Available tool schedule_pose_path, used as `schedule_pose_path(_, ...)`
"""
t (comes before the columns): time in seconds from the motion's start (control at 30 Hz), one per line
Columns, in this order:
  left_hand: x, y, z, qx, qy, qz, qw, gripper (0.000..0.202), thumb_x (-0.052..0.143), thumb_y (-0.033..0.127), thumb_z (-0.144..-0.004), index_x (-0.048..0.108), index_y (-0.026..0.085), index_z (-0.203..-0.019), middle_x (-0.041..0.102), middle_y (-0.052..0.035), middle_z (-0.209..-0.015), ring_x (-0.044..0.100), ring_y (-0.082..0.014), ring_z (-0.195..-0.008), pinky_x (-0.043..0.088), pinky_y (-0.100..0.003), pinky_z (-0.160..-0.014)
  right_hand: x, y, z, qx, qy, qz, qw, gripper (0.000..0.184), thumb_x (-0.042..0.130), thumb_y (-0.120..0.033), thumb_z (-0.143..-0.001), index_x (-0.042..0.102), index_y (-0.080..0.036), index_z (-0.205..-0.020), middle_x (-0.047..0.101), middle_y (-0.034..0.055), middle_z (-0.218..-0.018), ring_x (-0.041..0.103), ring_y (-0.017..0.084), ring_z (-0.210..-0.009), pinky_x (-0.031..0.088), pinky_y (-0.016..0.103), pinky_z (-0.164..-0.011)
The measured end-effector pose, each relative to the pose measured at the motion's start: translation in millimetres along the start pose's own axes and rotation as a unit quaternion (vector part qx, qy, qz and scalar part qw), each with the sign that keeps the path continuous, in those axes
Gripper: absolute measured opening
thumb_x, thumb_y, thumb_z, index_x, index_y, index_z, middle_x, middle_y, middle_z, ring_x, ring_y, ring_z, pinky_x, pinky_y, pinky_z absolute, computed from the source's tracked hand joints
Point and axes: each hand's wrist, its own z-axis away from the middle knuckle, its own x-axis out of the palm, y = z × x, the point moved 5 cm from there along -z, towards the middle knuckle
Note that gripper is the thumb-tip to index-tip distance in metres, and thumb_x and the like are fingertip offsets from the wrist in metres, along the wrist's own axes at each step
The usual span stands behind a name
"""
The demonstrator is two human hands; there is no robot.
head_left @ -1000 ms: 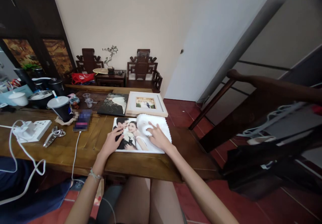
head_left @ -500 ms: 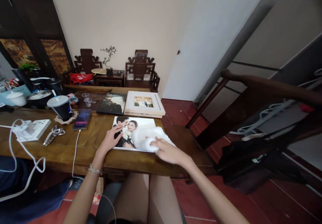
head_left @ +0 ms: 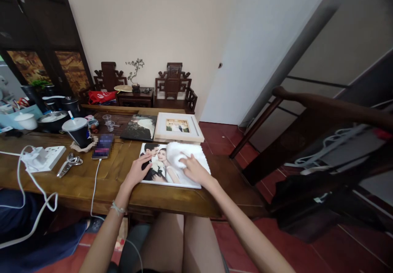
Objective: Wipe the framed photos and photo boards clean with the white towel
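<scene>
A large photo print (head_left: 159,168) of a couple lies flat near the front edge of the wooden table (head_left: 80,183). My left hand (head_left: 137,172) rests flat on the print's left part, fingers spread. My right hand (head_left: 193,170) presses a white cloth (head_left: 176,152) onto the print's right part, fingers curled over the cloth.
Behind the print lie a white framed photo (head_left: 178,126) and a dark photo print (head_left: 139,126). To the left are a phone (head_left: 102,146) on a cable, a lidded cup (head_left: 76,131), scissors (head_left: 69,163), a power strip (head_left: 44,157). A dark wooden stair rail (head_left: 322,105) stands at the right.
My right hand has slid the cloth from the print's near right edge back up toward its middle. The left hand has stayed on the print.
</scene>
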Motion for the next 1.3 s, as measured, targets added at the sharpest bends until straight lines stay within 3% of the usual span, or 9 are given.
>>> schedule_pose_path(0.13,-0.3,3,1,0.011,0.002,0.0,1.0,0.038,0.054,0.034,-0.092,0.068,0.017,-0.122,0.062,-0.0112,-0.133,0.055,-0.0251,-0.129,0.039,-0.044,-0.113,3,-29,63,-0.048,-0.069,-0.015,0.996,0.045,0.039,0.001,-0.065,0.065,-0.015,-0.097,0.064,0.0159,-0.128,0.031,0.026,-0.144,0.018,0.052,-0.117)
schedule_pose_path(0.23,-1.0,4,1,0.018,0.004,-0.007,1.0,0.039,0.054,0.035,-0.092,0.067,0.015,-0.122,0.063,-0.0125,-0.132,0.055,-0.0255,-0.129,0.04,-0.044,-0.113,-2,-37,90,-0.045,-0.129,-0.034,0.99,0.048,0.039,0.0,-0.066,0.065,-0.018,-0.102,0.062,0.014,-0.131,0.039,0.025,-0.14,0.025,0.048,-0.116)
schedule_pose_path(0.4,-1.4,4,0,0.018,0.007,-0.024,1.0,0.036,0.054,0.034,-0.091,0.069,0.016,-0.119,0.063,-0.0116,-0.132,0.058,-0.0252,-0.125,0.043,-0.044,-0.11,-14,-8,55,0.046,-0.097,-0.028,0.994,0.047,0.041,-0.006,-0.072,0.066,-0.014,-0.111,0.068,0.0141,-0.111,0.056,0.029,-0.117,0.041,0.042,-0.101)
schedule_pose_path(0.53,-0.2,2,-3,0.015,0.01,-0.035,0.999,0.036,0.053,0.034,-0.091,0.071,0.016,-0.116,0.065,-0.0123,-0.13,0.059,-0.026,-0.125,0.042,-0.045,-0.11,-21,17,5,0.074,-0.043,-0.031,0.996,0.049,0.037,-0.006,-0.076,0.065,-0.011,-0.115,0.068,0.0154,-0.113,0.057,0.029,-0.112,0.042,0.039,-0.097)
schedule_pose_path(0.63,0.0,0,-4,0.005,0.01,-0.037,0.999,0.035,0.054,0.035,-0.091,0.072,0.018,-0.115,0.066,-0.0112,-0.129,0.057,-0.0268,-0.126,0.041,-0.047,-0.111,-21,21,-6,0.081,-0.028,-0.029,0.996,0.049,0.035,-0.006,-0.078,0.064,-0.009,-0.117,0.067,0.0166,-0.116,0.056,0.03,-0.114,0.041,0.04,-0.099)
schedule_pose_path(0.77,-1.0,0,-2,0.0,0.006,-0.032,0.999,0.034,0.055,0.035,-0.091,0.071,0.02,-0.117,0.065,-0.0102,-0.13,0.056,-0.0267,-0.127,0.041,-0.047,-0.111,-14,2,25,0.078,-0.033,-0.023,0.996,0.047,0.038,-0.006,-0.074,0.066,-0.011,-0.113,0.067,0.0158,-0.113,0.055,0.031,-0.116,0.038,0.042,-0.102)
schedule_pose_path(1.0,0.5,2,2,0.01,-0.003,-0.025,1.0,0.036,0.053,0.036,-0.092,0.07,0.018,-0.119,0.064,-0.0105,-0.132,0.056,-0.026,-0.128,0.041,-0.045,-0.112,-13,-31,90,0.01,-0.134,-0.041,0.99,0.044,0.04,-0.002,-0.064,0.067,-0.02,-0.094,0.066,0.0077,-0.097,0.06,0.024,-0.104,0.041,0.035,-0.098)
schedule_pose_path(1.13,-0.2,0,2,0.014,-0.011,-0.023,1.0,0.036,0.054,0.036,-0.093,0.068,0.019,-0.121,0.063,-0.0094,-0.133,0.055,-0.0257,-0.129,0.04,-0.045,-0.112,-22,-9,50,0.031,-0.084,-0.037,0.995,0.044,0.041,-0.005,-0.068,0.068,-0.018,-0.1,0.068,0.0088,-0.096,0.062,0.024,-0.099,0.046,0.032,-0.088)
schedule_pose_path(1.3,-2.8,2,2,0.022,-0.02,-0.01,0.999,0.037,0.053,0.036,-0.093,0.068,0.02,-0.122,0.062,-0.0085,-0.134,0.052,-0.0251,-0.132,0.04,-0.045,-0.112,-20,18,-19,0.021,-0.023,-0.027,0.999,0.038,0.04,-0.003,-0.071,0.067,-0.016,-0.093,0.072,0.0113,-0.099,0.063,0.026,-0.102,0.04,0.039,-0.1)
